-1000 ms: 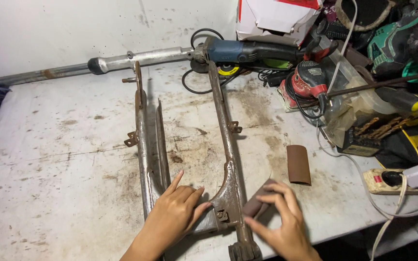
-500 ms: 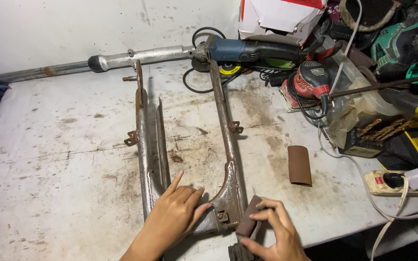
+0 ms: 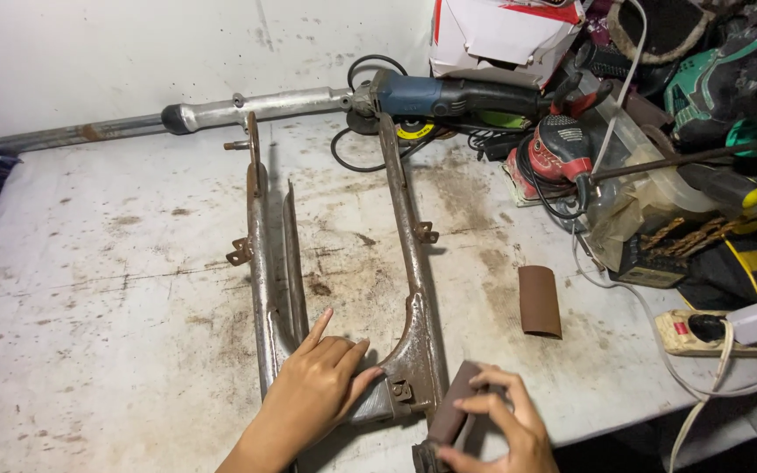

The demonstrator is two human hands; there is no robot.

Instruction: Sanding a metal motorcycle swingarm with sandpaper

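Since the earlier frame, little has been shifted: the right hand (image 3: 492, 420) has been drawn slightly lower along the near end of the rusty metal frame (image 3: 409, 263), while the left hand (image 3: 317, 394) has been kept in place. A folded piece of brown sandpaper (image 3: 453, 412) is gripped by the right hand, the fingers curled closed over its top edge and the thumb tucked beneath, and it is pressed against the frame's right rail near the bracket. The left hand is laid flat on the lower crosspiece of the frame, fingers spread and open, the index finger pointing away; nothing is grasped by it. The frame is rested on the stained white workbench (image 3: 89, 289), its far end reaching an angle grinder (image 3: 449, 96). A second curled sandpaper sheet (image 3: 540, 300) is seen lying just right of the frame, apart from it.
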